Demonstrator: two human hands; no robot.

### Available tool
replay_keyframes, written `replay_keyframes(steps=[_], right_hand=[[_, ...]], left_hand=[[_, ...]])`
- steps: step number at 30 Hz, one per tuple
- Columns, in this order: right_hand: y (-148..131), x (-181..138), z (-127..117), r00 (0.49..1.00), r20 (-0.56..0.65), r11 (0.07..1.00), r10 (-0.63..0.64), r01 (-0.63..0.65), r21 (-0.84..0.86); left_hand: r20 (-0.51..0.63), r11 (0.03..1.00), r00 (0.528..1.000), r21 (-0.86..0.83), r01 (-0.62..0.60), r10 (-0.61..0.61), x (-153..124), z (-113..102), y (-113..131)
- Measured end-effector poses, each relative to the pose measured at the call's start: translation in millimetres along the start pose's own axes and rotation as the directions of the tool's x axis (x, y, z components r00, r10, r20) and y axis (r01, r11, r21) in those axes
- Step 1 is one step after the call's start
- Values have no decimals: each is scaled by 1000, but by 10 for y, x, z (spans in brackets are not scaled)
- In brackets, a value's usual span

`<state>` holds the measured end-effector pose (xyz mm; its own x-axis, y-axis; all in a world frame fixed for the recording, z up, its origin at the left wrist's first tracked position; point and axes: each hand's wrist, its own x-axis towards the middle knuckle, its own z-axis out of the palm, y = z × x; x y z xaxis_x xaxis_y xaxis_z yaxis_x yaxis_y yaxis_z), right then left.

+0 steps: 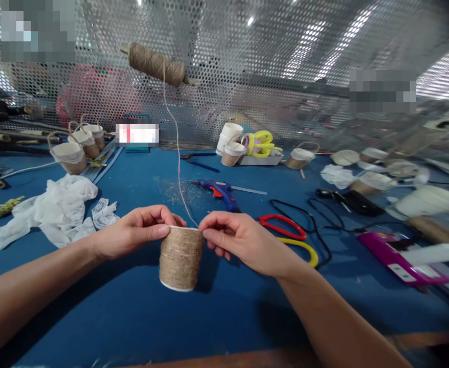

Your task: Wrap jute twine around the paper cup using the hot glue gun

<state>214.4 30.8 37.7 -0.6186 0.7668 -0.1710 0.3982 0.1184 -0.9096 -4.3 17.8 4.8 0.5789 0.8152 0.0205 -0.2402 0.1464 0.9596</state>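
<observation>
A small white cup wrapped in brown twine (pixel 180 258) is held above the blue tabletop, its white rim and base edge showing. My left hand (pixel 142 231) grips its upper left rim between thumb and fingers. At the upper right rim, my right hand (pixel 232 237) pinches the twine (pixel 178 153) between thumb and forefinger. That strand runs up to a twine spool (pixel 155 64) mounted on the perforated metal screen. Just beyond the hands lies a blue hot glue gun (pixel 220 191) with a red trigger. The cup's inside is hidden from me.
White lace fabric (pixel 59 207) lies at left, below several small handled baskets (pixel 69 157). Scissors with red and yellow handles (pixel 282 226) and a black cable (pixel 326 235) lie right of my right hand. Pliers (pixel 201 161) rest behind. A magenta power strip (pixel 399 255) sits far right.
</observation>
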Motion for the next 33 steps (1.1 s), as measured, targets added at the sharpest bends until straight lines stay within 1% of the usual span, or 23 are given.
replay_keyframes(steps=[2, 4, 6, 8, 11, 15, 21, 24, 27, 33], right_hand=[[-5, 3, 3, 1000, -24, 998, -20, 19, -60], [-12, 3, 18, 996, -57, 985, -67, 57, -163], [-19, -1, 40, 989, -84, 955, -121, 93, -280], [-28, -6, 64, 981, -94, 919, -171, 124, -373], [-46, -15, 97, 968, -88, 870, -235, 170, -463], [-70, -18, 129, 946, -94, 816, -310, 215, -537], [-81, -11, 168, 937, -110, 811, -331, 222, -542], [-84, -16, 182, 934, -104, 805, -342, 235, -545], [-88, -24, 188, 931, -106, 809, -349, 243, -535], [-100, -34, 200, 954, -139, 864, -267, 173, -473]], left_hand=[[-10, 992, 1000, 128, -21, 22, -1, -28, 5], [-28, 962, 998, 268, -43, 53, -3, -48, 4], [-55, 907, 994, 416, -66, 97, -4, -49, -7], [-74, 832, 986, 548, -86, 150, -6, -32, -23], [-57, 736, 971, 664, -136, 231, -2, 13, -43], [-42, 673, 951, 716, -186, 307, 8, 64, -55], [-44, 658, 946, 729, -190, 322, 2, 130, -42], [-58, 669, 950, 723, -173, 308, -5, 162, -30], [-76, 702, 956, 695, -152, 283, -12, 178, -21], [-116, 777, 970, 622, -97, 213, -24, 161, -13]])
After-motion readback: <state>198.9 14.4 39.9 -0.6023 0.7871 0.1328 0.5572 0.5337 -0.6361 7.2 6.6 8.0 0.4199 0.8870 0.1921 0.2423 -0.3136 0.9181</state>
